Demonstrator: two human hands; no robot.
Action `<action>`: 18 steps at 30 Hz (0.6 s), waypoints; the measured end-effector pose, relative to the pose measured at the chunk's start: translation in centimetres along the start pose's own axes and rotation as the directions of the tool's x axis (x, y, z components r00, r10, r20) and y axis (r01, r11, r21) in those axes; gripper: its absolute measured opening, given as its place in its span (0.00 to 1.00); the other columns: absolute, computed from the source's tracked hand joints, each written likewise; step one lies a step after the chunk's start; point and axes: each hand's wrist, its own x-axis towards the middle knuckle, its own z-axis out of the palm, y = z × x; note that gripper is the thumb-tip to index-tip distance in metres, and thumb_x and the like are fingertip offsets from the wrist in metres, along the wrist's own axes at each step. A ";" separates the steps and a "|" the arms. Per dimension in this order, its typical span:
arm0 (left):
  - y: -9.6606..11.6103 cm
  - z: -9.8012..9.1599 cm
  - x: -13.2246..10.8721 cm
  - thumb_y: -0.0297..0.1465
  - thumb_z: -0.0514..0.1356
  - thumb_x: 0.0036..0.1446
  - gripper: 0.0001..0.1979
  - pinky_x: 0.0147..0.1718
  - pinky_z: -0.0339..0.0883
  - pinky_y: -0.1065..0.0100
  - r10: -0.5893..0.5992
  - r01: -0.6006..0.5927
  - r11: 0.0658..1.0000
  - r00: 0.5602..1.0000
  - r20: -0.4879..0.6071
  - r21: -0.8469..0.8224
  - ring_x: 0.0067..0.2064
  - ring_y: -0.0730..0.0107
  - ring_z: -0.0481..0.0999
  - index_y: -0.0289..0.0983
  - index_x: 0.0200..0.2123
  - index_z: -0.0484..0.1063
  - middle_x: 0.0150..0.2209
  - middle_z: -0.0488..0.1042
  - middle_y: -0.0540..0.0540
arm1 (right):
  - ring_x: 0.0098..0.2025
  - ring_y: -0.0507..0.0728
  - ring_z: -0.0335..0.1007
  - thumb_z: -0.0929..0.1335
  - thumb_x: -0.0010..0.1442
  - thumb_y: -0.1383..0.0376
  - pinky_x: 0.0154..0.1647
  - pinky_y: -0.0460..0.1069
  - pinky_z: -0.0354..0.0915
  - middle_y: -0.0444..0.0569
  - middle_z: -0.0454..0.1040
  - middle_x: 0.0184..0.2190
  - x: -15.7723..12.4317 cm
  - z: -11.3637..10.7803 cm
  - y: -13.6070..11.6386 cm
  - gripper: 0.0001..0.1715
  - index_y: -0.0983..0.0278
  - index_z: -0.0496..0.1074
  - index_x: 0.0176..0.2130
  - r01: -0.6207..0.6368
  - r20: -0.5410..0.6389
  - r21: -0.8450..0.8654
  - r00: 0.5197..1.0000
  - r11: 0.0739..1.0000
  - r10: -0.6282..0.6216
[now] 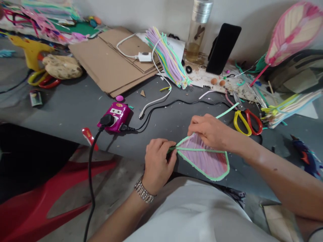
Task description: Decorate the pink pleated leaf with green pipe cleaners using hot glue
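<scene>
My hands hold a leaf-shaped frame of mint-green pipe cleaner (204, 158) filled with pink-lilac pipe cleaner rows. My left hand (158, 164), wearing a metal wristwatch (143, 190), pinches the frame's pointed tip and the green strand there. My right hand (209, 131) grips the frame's upper edge, and a loose green pipe cleaner end (227, 111) sticks out past its fingers. Red-and-yellow handled scissors (247, 123) lie on the grey table (75, 114) just right of my right hand, not touching it.
A magenta power socket (114, 116) with black and white cables sits left of my hands. Further back are cardboard sheets (113, 60), a pipe cleaner bundle (168, 57), a yellow glue gun (30, 50), a glass bottle (197, 33), a black phone (223, 48) and a pink leaf ornament (294, 33).
</scene>
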 end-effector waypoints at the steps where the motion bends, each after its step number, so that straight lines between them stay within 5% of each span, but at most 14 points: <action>1: 0.0 0.0 0.0 0.28 0.60 0.63 0.06 0.41 0.65 0.58 -0.002 0.002 1.000 1.000 0.000 0.001 0.42 0.59 0.72 0.39 0.43 0.76 0.39 0.75 0.43 | 0.37 0.54 0.66 0.61 0.57 0.78 0.43 0.50 0.50 0.50 0.73 0.42 0.0 0.0 0.1 0.21 0.64 0.78 0.41 0.005 0.001 0.002 1.000 1.000 -0.005; 11: -0.1 0.0 -0.1 0.27 0.60 0.64 0.06 0.42 0.65 0.59 0.016 -0.016 1.000 1.000 0.010 -0.016 0.42 0.61 0.72 0.40 0.38 0.78 0.39 0.75 0.44 | 0.36 0.54 0.63 0.61 0.55 0.78 0.42 0.51 0.47 0.50 0.72 0.40 0.9 0.3 0.0 0.21 0.63 0.79 0.38 0.016 0.040 -0.002 0.999 1.000 -0.016; 18: -0.3 0.2 0.4 0.28 0.60 0.64 0.04 0.41 0.66 0.57 0.056 -0.056 0.998 0.998 -0.004 -0.011 0.42 0.57 0.73 0.39 0.40 0.75 0.38 0.76 0.43 | 0.41 0.56 0.66 0.60 0.59 0.77 0.49 0.53 0.49 0.52 0.75 0.40 3.7 0.2 2.1 0.19 0.65 0.77 0.41 0.016 -0.102 -0.215 0.994 0.976 -0.039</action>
